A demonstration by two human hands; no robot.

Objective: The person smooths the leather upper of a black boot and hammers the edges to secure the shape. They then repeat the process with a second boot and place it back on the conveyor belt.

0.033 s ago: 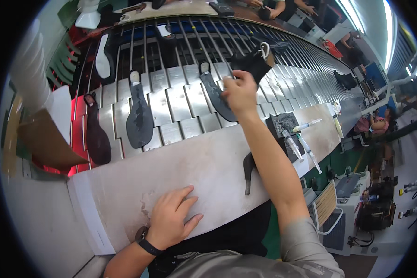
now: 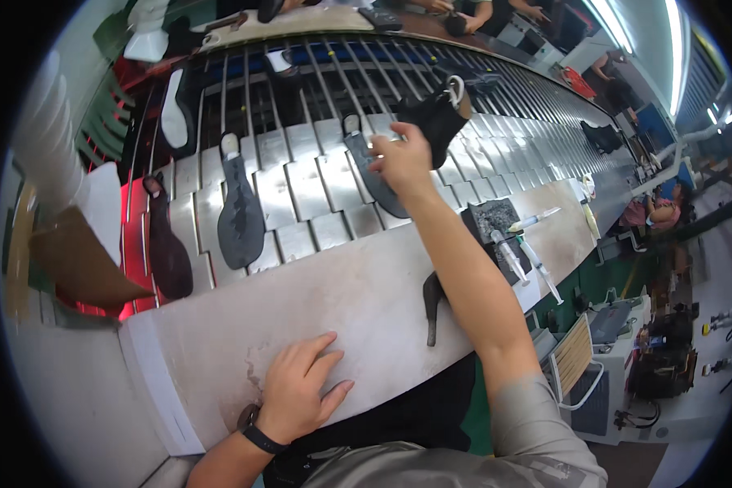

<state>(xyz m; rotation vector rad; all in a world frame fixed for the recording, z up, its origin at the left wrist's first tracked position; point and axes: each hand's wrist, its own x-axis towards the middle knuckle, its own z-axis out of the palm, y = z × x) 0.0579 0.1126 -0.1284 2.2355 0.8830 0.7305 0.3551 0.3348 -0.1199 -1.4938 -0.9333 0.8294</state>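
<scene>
My right hand (image 2: 404,160) reaches over the metal-slat conveyor with its fingers curled together. It is just above a dark grey shoe sole (image 2: 382,189) and partly hides it. What the fingertips hold, if anything, is too small to make out. Right beside this hand stands a black ankle boot (image 2: 441,120) with a pale loop at its top. My left hand (image 2: 298,382), fingers spread and empty, rests on the near edge of the pale work board (image 2: 220,342). A dark strap circles that wrist. Another grey sole (image 2: 242,215) lies left on the slats, beside a dark brown one (image 2: 169,248).
On the board's right side, several syringes (image 2: 508,256) lie on and around a dark, rough pad (image 2: 490,215). A curved black piece (image 2: 432,309) lies near my right forearm. A brown carton (image 2: 89,252) stands at far left. Other people work beyond the conveyor and at right.
My right hand has shifted slightly left over the sole. The soles and boot appear a little further left in view. My left hand stays on the board.
</scene>
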